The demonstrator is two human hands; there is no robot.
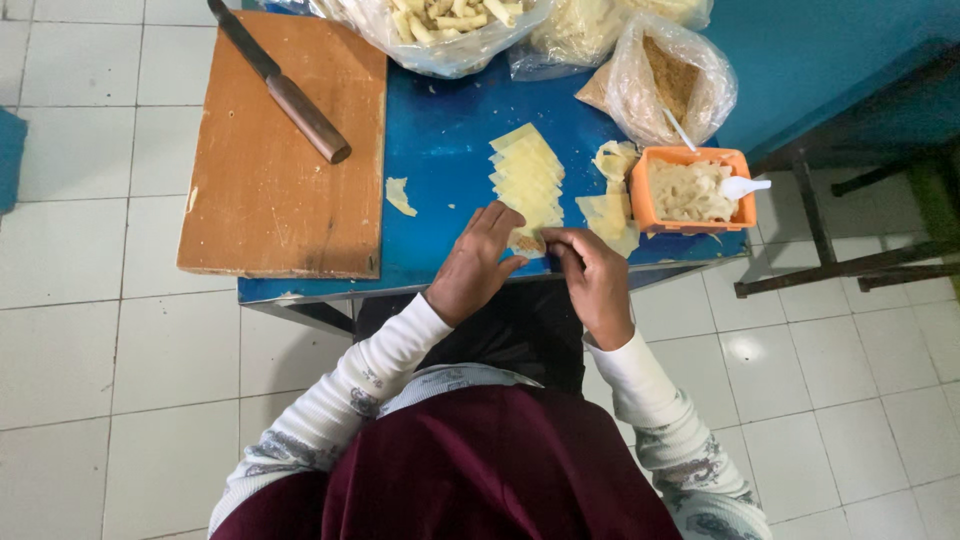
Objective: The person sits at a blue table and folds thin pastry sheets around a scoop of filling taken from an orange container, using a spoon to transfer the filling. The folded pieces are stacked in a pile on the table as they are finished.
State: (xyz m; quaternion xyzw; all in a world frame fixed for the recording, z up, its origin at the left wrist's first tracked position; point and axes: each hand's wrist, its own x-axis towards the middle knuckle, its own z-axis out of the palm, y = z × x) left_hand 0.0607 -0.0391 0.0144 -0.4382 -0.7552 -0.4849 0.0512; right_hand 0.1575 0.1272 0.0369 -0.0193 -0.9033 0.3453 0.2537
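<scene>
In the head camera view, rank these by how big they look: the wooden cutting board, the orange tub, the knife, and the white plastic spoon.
1. Wooden cutting board, by far the largest.
2. Knife, long but narrow.
3. Orange tub; its area may rival the knife's, so this order is unsure.
4. White plastic spoon, smallest.

Pale yellow dough sheets (527, 180) on a glossy blue table (440, 150). Orange tub (690, 190) with a white spoon (742, 186). Brown wooden board (280, 190); dark-bladed knife (280, 85), brown handle. White floor tiles (90, 330), grey grout. White patterned sleeves (370, 375), maroon apron (490, 470).
</scene>
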